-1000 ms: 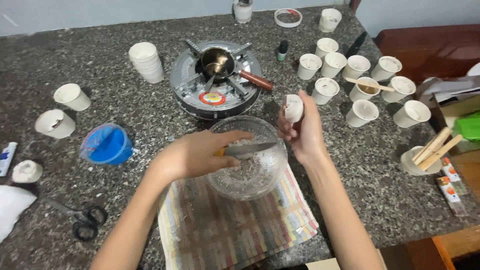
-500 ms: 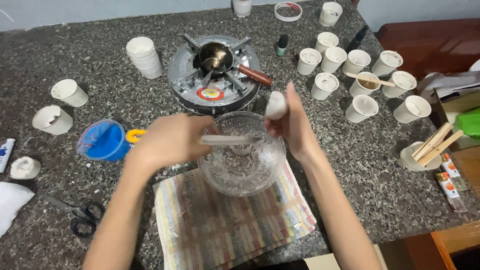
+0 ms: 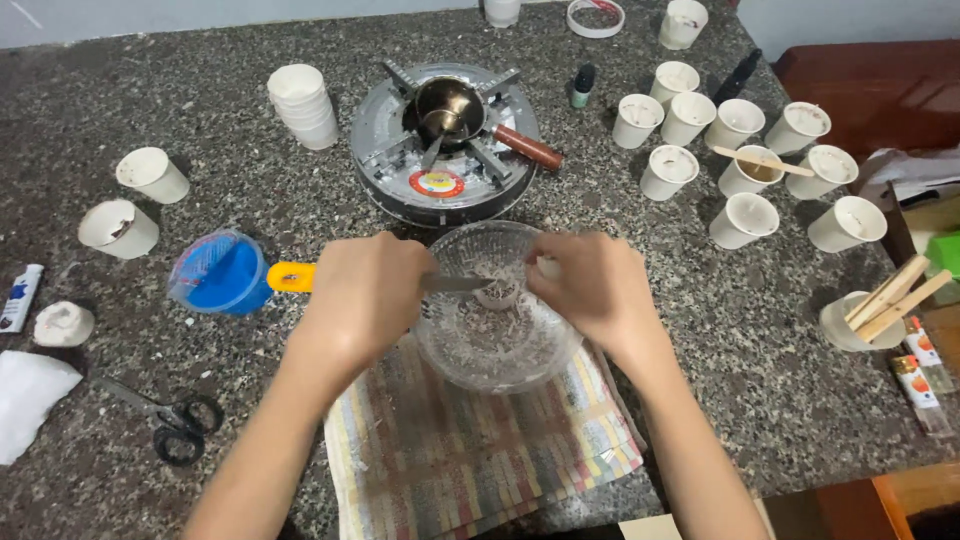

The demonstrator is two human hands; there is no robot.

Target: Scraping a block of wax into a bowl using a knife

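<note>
**Both hands working over glass bowl, knife in left, small white piece in right**

Landmark: glass bowl (image 3: 497, 330), sits on striped cloth (image 3: 480, 455) at near edge of granite table (image 3: 700, 330).

Far left of bowl: white cloth (image 3: 25, 400), small tube (image 3: 18, 298), white lump (image 3: 62, 324), two white paper cups (image 3: 118, 228) (image 3: 152, 175). Scissors (image 3: 165, 418) lie left-front of bowl. Blue cup (image 3: 222, 275) just left of bowl, beside knife's yellow handle end.

Stack of white cups (image 3: 302, 105) back-left of bowl.

Left hand (image 3: 365, 300) at bowl's left rim, fingers closed around knife (image 3: 455, 284); yellow handle end sticks out left of hand, blade reaches over bowl interior. Blade tip meets small white piece (image 3: 500, 294) over bowl centre; touching or just beside, cannot tell.

Bowl holds pale shavings on its bottom.

Round metal burner (image 3: 445, 150) directly behind bowl, small dark pot (image 3: 450, 103) with wooden handle on top.

Right hand (image 3: 590, 290) at bowl's right rim, fingers curled shut on the white piece, held above bowl.

Back-right of bowl: cluster of white paper cups (image 3: 745, 215), one with wooden stick (image 3: 762, 160) across its rim. Small dark bottle (image 3: 583, 85) behind burner's right side.

Far right of bowl: cup of wooden sticks (image 3: 880, 305), two small tubes (image 3: 915, 375) near table edge.
</note>
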